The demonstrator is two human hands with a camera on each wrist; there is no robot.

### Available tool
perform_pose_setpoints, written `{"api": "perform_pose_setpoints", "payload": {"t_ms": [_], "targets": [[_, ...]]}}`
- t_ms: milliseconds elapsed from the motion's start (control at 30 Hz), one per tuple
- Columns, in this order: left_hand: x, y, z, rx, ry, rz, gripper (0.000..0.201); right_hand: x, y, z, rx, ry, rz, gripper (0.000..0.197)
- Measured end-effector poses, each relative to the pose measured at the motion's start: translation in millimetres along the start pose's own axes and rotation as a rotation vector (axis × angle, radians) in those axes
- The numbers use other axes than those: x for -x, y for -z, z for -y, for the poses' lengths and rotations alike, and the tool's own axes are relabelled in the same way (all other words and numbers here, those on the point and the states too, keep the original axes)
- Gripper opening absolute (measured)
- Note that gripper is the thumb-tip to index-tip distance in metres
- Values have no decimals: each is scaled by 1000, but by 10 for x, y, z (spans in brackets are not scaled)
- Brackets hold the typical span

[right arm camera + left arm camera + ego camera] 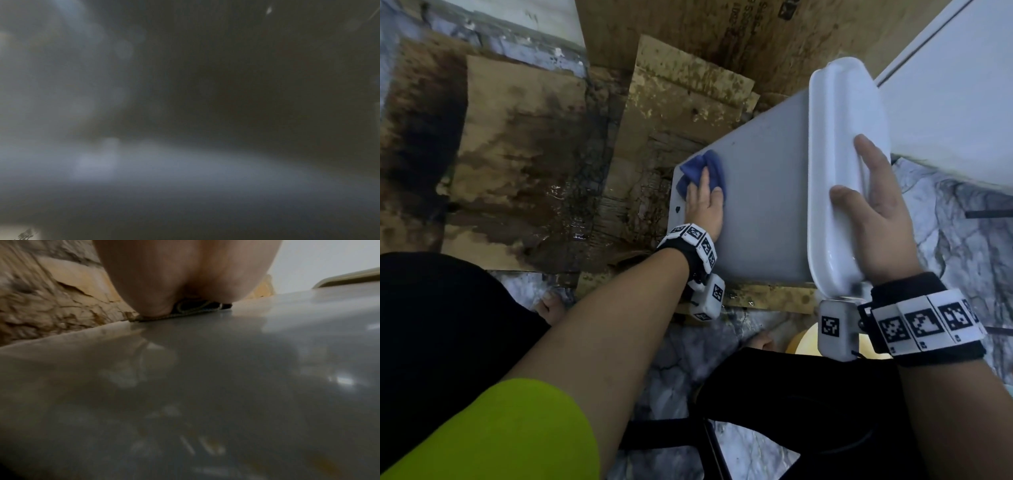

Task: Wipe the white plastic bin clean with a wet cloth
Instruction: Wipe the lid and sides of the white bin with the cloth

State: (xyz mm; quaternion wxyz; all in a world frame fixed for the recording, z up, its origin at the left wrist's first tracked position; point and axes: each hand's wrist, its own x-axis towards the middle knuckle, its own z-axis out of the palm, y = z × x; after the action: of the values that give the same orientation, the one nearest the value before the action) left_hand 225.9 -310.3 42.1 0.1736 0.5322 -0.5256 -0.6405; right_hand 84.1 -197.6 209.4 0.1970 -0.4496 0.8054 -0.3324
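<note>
The white plastic bin (763, 192) lies tilted on its side, with its lid (839, 137) towards the right. My left hand (703, 202) presses a bunched blue cloth (702, 164) flat against the bin's side near its bottom end. In the left wrist view the heel of that hand (185, 272) sits on the cloth (197, 308), and the bin's glossy wall (205, 386) fills the foreground. My right hand (876, 205) grips the lid's edge, thumb on the lid's face; most of its fingers are hidden behind the rim. The right wrist view is dark and blurred.
Wet, stained cardboard sheets (517, 137) cover the floor left of and behind the bin. A white panel (955, 102) stands at the right over a marbled floor (962, 240). My bare foot (551, 305) and a yellow object (804, 342) lie near the bin's near edge.
</note>
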Motion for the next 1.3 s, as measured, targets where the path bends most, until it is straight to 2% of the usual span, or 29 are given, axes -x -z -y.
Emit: {"api": "perform_pose_setpoints", "payload": {"t_ms": [167,367,533,633,833,900,933,1000,1033,1200,1300], "targets": [[-207,76,253,27,168,-94,55,-8,7,-17,-55,-7,12,58],[-252,85,358,104,165,-180,51,-13,-9,-4,-71,4,9,58],[-226,126,486,65,222,-243,50,-17,0,-6,-65,3,7,58],[-146,208,551,1,265,-218,48,-10,3,16,-32,14,-1,59],[-25,450,484,-309,353,-36,44,6,-11,73,7,32,-16,61],[-15,496,366,-337,324,-61,38,7,-16,64,17,35,-27,62],[-11,503,272,-295,284,-123,36,11,-21,65,23,38,-32,62],[-35,461,15,-71,178,-270,34,22,-31,78,26,43,-39,61],[-60,439,-145,35,115,-294,32,25,-37,84,27,43,-39,61],[-16,335,-1050,264,-186,-151,44,22,-38,102,58,47,-33,60],[42,202,-1376,345,-330,-69,45,16,-35,86,50,53,-32,62]]}}
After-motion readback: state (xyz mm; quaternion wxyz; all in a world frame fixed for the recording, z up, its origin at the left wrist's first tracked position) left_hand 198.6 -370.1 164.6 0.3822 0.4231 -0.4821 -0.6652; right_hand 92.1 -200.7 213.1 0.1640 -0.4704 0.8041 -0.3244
